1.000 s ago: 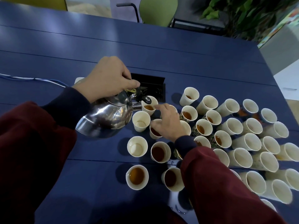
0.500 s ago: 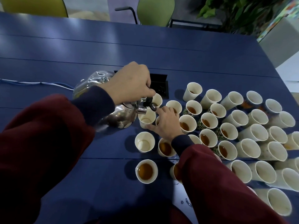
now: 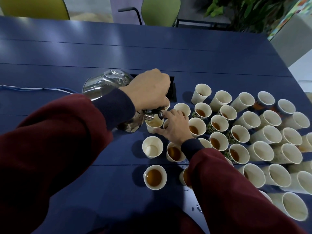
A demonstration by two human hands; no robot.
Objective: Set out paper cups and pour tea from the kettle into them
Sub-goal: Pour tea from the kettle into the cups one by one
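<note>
My left hand (image 3: 149, 89) grips the handle of a shiny steel kettle (image 3: 104, 85), tipped steeply with its spout over a paper cup (image 3: 154, 126) that holds a little tea. Thumb and fingers of my right hand (image 3: 175, 127) curl round that cup's right side. Several more paper cups stand around on the blue table (image 3: 84, 53). One cup (image 3: 152, 147) just in front is nearly empty, another cup (image 3: 154, 177) nearer me holds brown tea.
Many cups crowd the table's right half, some with tea (image 3: 200, 112), some empty (image 3: 260, 151). A black cable hatch (image 3: 173, 92) lies behind my left hand. A blue-white cable (image 3: 33, 88) runs at the left. Green chairs (image 3: 160, 10) stand beyond the far edge.
The kettle has been raised and tipped more steeply, its body swinging up and back. The spout moved from a farther cup to the cup my right hand holds, which now has tea.
</note>
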